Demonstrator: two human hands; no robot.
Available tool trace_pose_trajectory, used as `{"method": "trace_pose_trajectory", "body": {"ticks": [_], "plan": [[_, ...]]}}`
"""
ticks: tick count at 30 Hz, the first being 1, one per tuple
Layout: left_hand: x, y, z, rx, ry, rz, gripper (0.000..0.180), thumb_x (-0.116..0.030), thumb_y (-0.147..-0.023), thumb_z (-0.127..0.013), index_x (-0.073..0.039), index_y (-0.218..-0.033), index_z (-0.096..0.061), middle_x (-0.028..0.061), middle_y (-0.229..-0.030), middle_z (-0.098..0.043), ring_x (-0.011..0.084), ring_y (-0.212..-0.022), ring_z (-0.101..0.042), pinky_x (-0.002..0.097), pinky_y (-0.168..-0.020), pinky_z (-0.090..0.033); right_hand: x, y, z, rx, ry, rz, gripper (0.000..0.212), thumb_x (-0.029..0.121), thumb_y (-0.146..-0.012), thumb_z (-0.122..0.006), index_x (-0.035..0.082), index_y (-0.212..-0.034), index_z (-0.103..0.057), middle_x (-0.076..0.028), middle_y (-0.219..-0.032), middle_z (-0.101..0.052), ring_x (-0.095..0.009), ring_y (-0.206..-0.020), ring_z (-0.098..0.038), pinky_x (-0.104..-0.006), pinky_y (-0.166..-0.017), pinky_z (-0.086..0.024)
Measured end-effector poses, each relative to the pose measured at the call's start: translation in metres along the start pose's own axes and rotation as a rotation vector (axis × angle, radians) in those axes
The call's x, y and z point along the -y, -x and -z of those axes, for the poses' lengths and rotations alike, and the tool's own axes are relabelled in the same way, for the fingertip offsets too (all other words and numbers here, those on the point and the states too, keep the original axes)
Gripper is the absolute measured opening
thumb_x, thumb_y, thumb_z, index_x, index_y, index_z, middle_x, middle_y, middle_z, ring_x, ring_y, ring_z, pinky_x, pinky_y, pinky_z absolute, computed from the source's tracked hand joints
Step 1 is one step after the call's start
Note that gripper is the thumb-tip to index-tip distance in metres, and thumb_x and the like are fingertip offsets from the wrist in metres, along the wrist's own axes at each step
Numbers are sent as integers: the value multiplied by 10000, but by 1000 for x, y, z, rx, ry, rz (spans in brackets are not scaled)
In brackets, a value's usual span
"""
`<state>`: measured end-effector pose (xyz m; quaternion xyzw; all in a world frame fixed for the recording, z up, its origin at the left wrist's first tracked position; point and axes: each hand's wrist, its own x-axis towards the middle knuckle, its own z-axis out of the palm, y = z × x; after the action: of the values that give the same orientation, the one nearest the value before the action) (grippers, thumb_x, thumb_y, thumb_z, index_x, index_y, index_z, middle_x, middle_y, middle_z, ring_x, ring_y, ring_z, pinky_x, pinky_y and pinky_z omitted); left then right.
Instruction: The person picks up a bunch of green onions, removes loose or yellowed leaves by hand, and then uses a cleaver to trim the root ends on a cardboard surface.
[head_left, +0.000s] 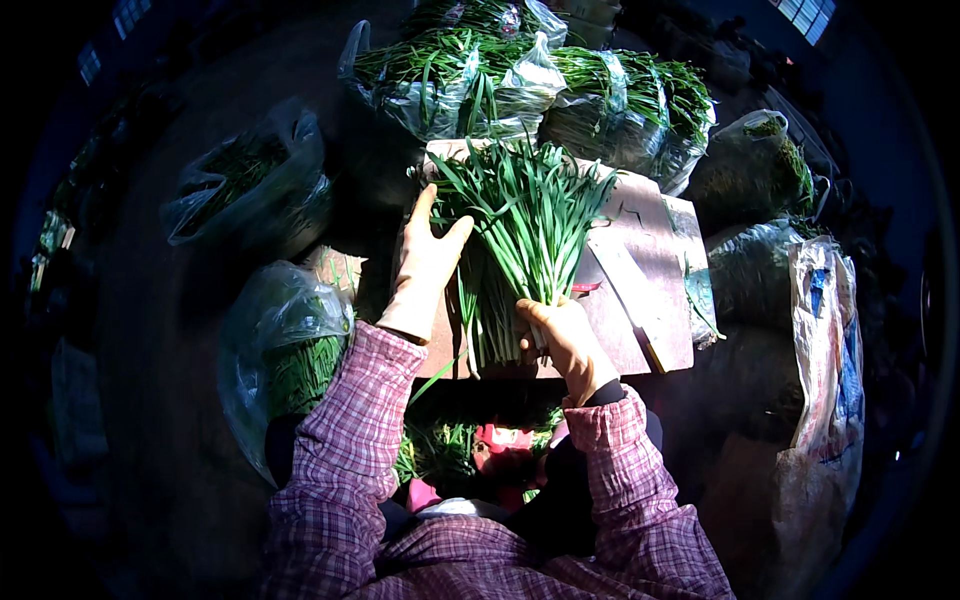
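Observation:
My right hand (567,338) is wrapped round the lower stalks of a bunch of garlic chives (540,225), whose green leaves fan out away from me. To its left, my left hand (435,262) is open, thumb and fingers spread beside the leaves, and appears to wear a pale glove. Under the bunch, more chives (490,325) lie on a reddish-brown board (660,250), their pale ends toward me. A long flat blade (622,280) with a dark and yellow end rests on the board, right of my right hand. A small red object (587,287) shows beside the bunch.
Plastic-wrapped bundles of greens (620,100) are heaped beyond the board. An open clear bag of greens (300,350) stands at the left, with another bag (255,180) farther back. At the right hangs a white and blue woven sack (825,350). Loose greens (440,450) lie below the board.

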<state>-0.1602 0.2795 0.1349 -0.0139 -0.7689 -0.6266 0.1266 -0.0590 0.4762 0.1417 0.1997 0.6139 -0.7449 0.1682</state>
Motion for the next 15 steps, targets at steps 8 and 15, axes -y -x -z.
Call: {"method": "trace_pose_trajectory", "body": {"ticks": [8, 15], "plan": [[-23, 30, -53, 624, -289, -661, 422, -542, -960, -506, -230, -1125, -737, 75, -1436, -536, 341, -1432, -334, 566, -1182, -137, 0, 15, 2, 30, -56, -21, 347, 184, -896, -714, -17, -1119, -540, -106, -874, -664, -217, -617, -672, -311, -508, -542], [3, 33, -46, 660, -406, -563, 178, -295, -925, -597, -239, -989, -754, 22, -1368, -589, 284, -1410, -373, 554, -1187, -164, 19, 31, 54, -251, 350, 67, 352, 230, -914, -706, -31, -1141, -636, -82, -778, -692, -144, -592, -656, -266, -513, -509]]}}
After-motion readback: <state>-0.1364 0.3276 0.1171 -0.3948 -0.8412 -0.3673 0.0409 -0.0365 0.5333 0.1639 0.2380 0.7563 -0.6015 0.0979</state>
